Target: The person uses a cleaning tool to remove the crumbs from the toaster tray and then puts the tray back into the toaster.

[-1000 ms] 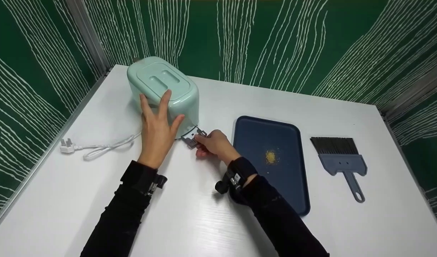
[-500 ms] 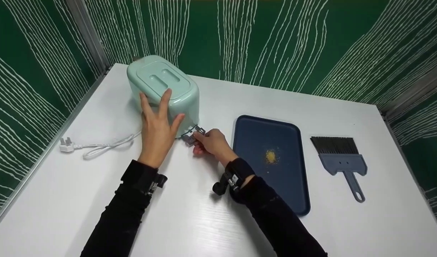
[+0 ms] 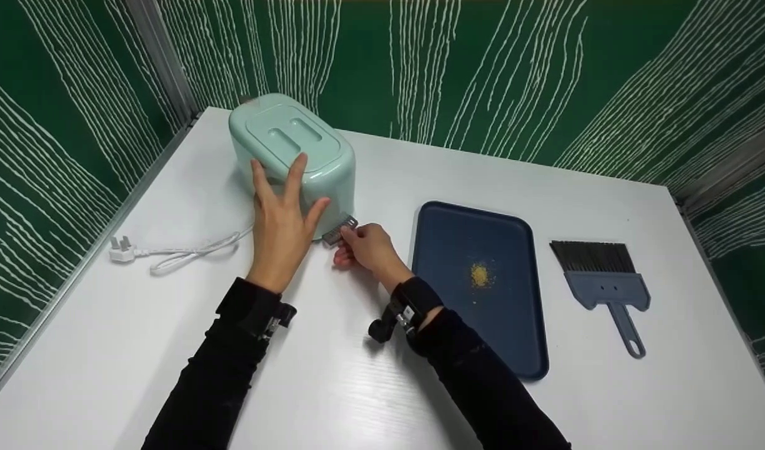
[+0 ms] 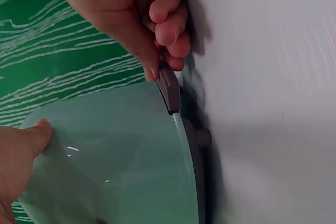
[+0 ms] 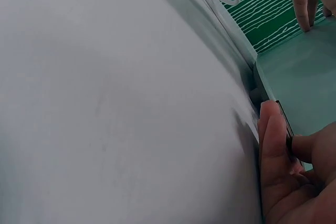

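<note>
A mint-green toaster (image 3: 337, 187), its top covered by a lid with two oblong hollows, stands at the back left of the white table. My left hand (image 3: 281, 234) rests on its near side and top edge with fingers spread. Low on the toaster's end, my right hand (image 3: 371, 249) pinches the grey handle of a crumb tray (image 3: 332, 238) between thumb and fingers. The left wrist view has this handle (image 4: 169, 90) right against the toaster's lower edge; the rest of the crumb tray is hidden inside.
A dark blue serving tray (image 3: 476, 237) bearing a small heap of yellow crumbs (image 3: 479, 275) lies right of the toaster. Farther right is a grey-blue brush (image 3: 607, 289) with black bristles. The white cord and plug (image 3: 123, 252) lie at the left. Green walls enclose the table.
The crumb tray has slid into the toaster until only its handle shows, and my right hand has moved in with it. My left hand keeps its hold. The head view has shifted slightly.
</note>
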Demonstrator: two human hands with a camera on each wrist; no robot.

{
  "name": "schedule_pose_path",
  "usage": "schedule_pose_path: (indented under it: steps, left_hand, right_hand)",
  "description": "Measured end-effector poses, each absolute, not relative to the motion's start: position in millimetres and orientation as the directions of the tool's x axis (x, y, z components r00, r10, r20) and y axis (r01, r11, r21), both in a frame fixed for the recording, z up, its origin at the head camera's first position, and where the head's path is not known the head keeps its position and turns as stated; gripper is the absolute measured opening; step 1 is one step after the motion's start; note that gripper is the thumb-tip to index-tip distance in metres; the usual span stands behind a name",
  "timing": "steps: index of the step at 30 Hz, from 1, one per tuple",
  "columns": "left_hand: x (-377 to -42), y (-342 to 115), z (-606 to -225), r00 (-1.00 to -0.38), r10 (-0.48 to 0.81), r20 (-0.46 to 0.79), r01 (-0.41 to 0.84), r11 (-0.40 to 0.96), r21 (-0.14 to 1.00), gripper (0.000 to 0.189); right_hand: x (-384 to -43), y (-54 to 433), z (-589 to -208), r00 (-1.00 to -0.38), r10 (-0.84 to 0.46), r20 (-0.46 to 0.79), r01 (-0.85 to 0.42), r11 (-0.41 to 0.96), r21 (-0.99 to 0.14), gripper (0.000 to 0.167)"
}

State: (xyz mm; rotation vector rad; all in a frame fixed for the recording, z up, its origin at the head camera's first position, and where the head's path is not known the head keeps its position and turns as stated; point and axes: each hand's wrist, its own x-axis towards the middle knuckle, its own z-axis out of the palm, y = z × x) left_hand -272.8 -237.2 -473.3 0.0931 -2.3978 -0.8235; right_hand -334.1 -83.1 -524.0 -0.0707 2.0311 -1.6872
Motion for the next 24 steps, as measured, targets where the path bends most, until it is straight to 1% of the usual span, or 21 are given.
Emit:
schedule_pose_path:
  steps: [7,15,24]
  left_hand:
    - [-274.1,-238.6,-474.0,-0.814,-0.250,0.524,0.117,0.813,0.571,0.071]
    - [-274.4,-238.5,-474.4,-0.812,-0.251,0.527,0.117,0.815,0.568,0.072]
    - [-275.2,-237.4,-474.5,-0.820,-0.254,0.513,0.111,0.808,0.578,0.072]
  right_hand:
    - [-334.3,-85.0,-521.6,-0.860,-0.371,-0.352,0.293,0.206,-0.934,0.035]
    - [-333.9,-86.7,-523.3,-0.873,-0.361,-0.327,0.278,0.183,-0.943,0.033]
    - [-335.9,-87.8,-525.2,-0.875,-0.346,-0.338,0.303,0.152,-0.941,0.030]
